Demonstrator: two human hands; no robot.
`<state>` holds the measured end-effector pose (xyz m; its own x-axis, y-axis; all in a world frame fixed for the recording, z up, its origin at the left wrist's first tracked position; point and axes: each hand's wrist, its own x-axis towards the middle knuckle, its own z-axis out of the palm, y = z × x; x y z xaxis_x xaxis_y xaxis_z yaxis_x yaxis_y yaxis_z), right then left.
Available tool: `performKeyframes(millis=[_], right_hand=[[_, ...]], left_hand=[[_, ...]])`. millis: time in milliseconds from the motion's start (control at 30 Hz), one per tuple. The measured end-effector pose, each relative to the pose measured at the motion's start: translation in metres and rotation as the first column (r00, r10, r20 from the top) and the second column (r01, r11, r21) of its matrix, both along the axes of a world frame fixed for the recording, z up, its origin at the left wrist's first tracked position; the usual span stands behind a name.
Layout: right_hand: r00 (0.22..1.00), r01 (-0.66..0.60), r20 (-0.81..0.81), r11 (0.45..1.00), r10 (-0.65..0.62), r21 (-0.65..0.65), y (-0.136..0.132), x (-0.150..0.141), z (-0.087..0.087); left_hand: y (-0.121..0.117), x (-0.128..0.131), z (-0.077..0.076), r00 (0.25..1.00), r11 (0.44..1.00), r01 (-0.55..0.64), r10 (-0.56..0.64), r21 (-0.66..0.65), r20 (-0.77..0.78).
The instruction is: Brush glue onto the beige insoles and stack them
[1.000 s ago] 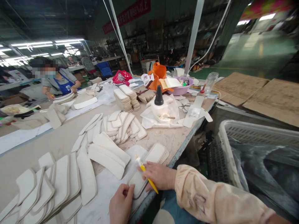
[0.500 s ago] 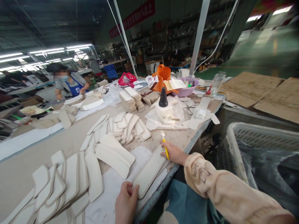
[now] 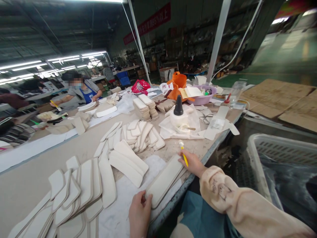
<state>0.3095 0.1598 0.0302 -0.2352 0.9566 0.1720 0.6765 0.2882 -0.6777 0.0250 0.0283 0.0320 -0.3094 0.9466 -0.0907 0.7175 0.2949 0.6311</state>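
A long cream-coloured padded strip [image 3: 165, 180] with rounded corners lies at the table's front edge, over at least one similar piece. My left hand [image 3: 140, 211] is closed at its near end, with the thumb on the strip's edge and the fingers curled beside it. At the far end, my right hand [image 3: 192, 162] grips a yellow-handled brush [image 3: 185, 158], its white-coated tip pointing up and away. Part of that hand rests by the strip's far corner. Beyond it, a white container with a black cone top [image 3: 178, 106] sits on crumpled white sheeting [image 3: 167, 127].
Several loose cream pieces [image 3: 84, 185] spread across the left, with neat stacks [image 3: 143, 107] farther back. A purple basin [image 3: 201, 98], scissors [image 3: 206, 118] and a glass jar [image 3: 236, 94] stand behind. At right is a white plastic crate [image 3: 284, 145]. A co-worker [image 3: 83, 87] works across the table.
The view has shifted, so the table's contents appear farther right. My hands keep nearly the same places at the strip. The co-worker's arm has stretched outward, with a yellow-handled brush now visible in the hand.
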Motion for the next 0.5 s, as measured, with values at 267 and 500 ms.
performKeyframes(millis=[267, 500], right_hand=[[0.999, 0.037, -0.025, 0.999, -0.038, -0.019, -0.0018, -0.0049, 0.0006], [0.998, 0.031, -0.052, 0.999, -0.032, -0.029, -0.0024, -0.0058, 0.0021]], left_hand=[[-0.0033, -0.0014, -0.0071, 0.997, 0.998, -0.038, 0.035, 0.051, 0.064], [-0.0047, -0.0019, -0.0109, 0.991, 0.993, -0.071, 0.06, 0.09, 0.118]])
